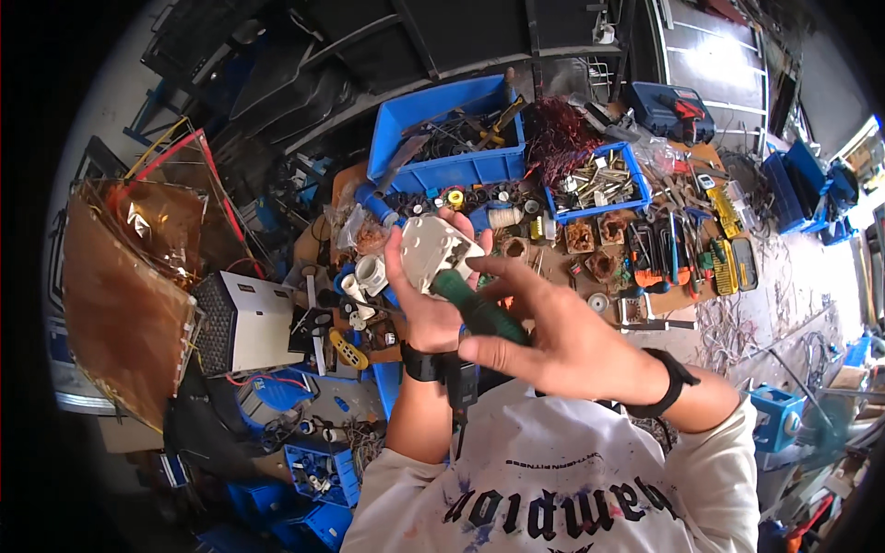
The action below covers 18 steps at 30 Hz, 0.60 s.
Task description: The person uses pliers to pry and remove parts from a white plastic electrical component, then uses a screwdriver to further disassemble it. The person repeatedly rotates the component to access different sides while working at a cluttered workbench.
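A cream plastic plate (429,253) with small holes and a broken-looking or cut-out edge lies in my left hand (427,318), palm up, with fingers and thumb curled about its sides. Over its lower right part comes a screwdriver (493,318) with a green handle. My right hand (567,341) grips that handle between thumb and fingers, the index finger reaching toward the plate's edge. The screwdriver's tip is hidden, so I cannot tell whether it touches a screw. Both wrists wear black straps.
Beyond my hands stands a large blue bin (452,171) of tools and cables. A shallow blue tray (604,208) holds bolts. Hex keys and yellow bit cases (725,208) lie at the right. A red drill (687,111) sits farther back; a white, mesh-sided box (249,318) stands left.
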Motion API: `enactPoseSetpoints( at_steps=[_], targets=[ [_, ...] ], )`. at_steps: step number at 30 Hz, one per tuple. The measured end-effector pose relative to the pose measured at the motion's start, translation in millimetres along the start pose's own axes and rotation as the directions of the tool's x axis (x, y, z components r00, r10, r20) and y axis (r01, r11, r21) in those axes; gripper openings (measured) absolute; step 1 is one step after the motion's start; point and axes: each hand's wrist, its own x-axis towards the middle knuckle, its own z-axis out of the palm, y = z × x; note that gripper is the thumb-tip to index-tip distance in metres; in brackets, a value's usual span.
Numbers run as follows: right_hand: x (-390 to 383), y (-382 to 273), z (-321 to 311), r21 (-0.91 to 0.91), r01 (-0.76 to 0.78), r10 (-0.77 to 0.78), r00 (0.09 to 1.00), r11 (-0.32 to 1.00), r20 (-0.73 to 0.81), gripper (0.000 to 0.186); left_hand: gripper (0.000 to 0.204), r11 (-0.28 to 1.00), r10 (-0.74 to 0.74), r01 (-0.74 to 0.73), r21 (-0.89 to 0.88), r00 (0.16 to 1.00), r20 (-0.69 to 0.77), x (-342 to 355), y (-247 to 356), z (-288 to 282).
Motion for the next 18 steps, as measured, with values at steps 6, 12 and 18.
enactPoseSetpoints(
  at_steps=[6, 12, 18],
  targets=[
    [-14, 11, 21, 0.031, 0.071, -0.073, 0.991, 0.997, 0.108, 0.089, 0.048, 0.96, -0.116, 0.179, -0.217, 0.955, 0.273, 7, 11, -20],
    [-6, 25, 38, 0.116, -0.151, 0.131, 0.977, 0.982, 0.167, 0.087, 0.047, 0.949, -0.093, 0.184, -0.257, 0.939, 0.331, 11, 23, -36],
    [10, 40, 59, 0.251, -0.262, 0.238, 0.963, 0.932, 0.124, 0.064, 0.047, 0.995, -0.044, 0.033, 0.09, 0.992, 0.122, 17, 40, -50]
  ],
)
